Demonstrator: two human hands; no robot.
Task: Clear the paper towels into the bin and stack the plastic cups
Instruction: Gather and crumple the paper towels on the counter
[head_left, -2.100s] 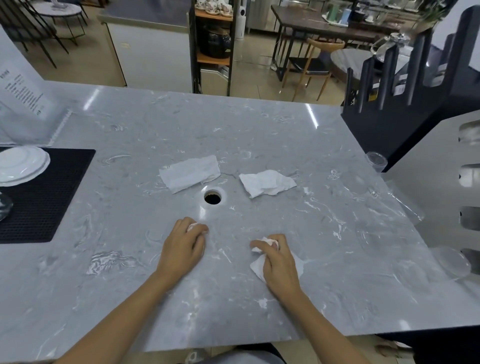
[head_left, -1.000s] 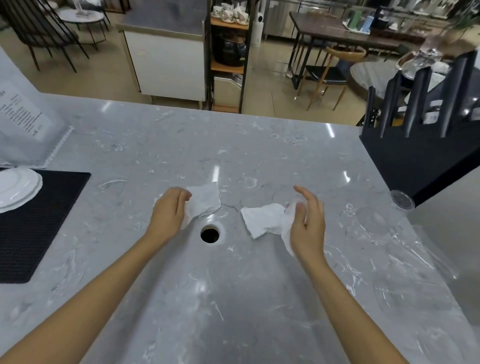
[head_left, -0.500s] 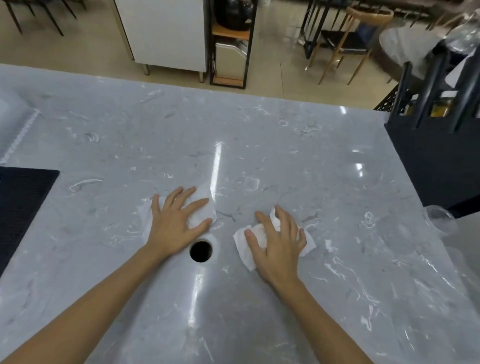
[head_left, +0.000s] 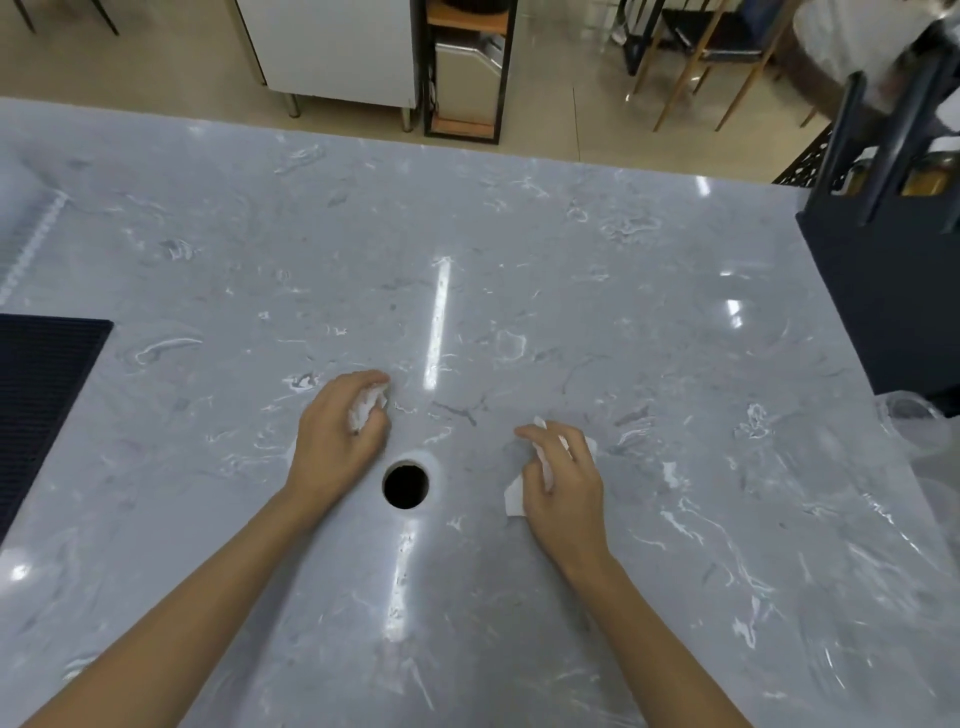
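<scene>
1. Our left hand (head_left: 335, 441) rests on the grey marble countertop (head_left: 519, 291) with its fingers curled tight around a crumpled paper towel (head_left: 366, 408). Only a small white wad shows between thumb and fingers; the rest is buried in the fist.

2. Our right hand (head_left: 563, 486) is also closed on a paper towel (head_left: 519, 491). We see one corner poking out on the thumb side, a strip between the fingers and a sliver past the knuckles. Whether it is one sheet or more bunched together, we cannot tell.

3. The round hole (head_left: 406, 486) in the countertop sits between the two grips, just inside the left hand's wrist and a little apart from the right hand's towel corner. It is black inside, so we cannot see what lies below it.

4. Well out beyond the right hand, at the right edge of the counter, a clear plastic cup (head_left: 911, 423) is partly cut off and hard to read against the grey stone. Faint glassy outlines nearer us along that edge may be more cups, but they are too smeared to be sure.

5. Far past the left hand, a black ribbed mat (head_left: 41, 395) runs off the left border.

6. Above the cup, a dark rack (head_left: 883, 291) with upright posts is cropped by the frame.
</scene>
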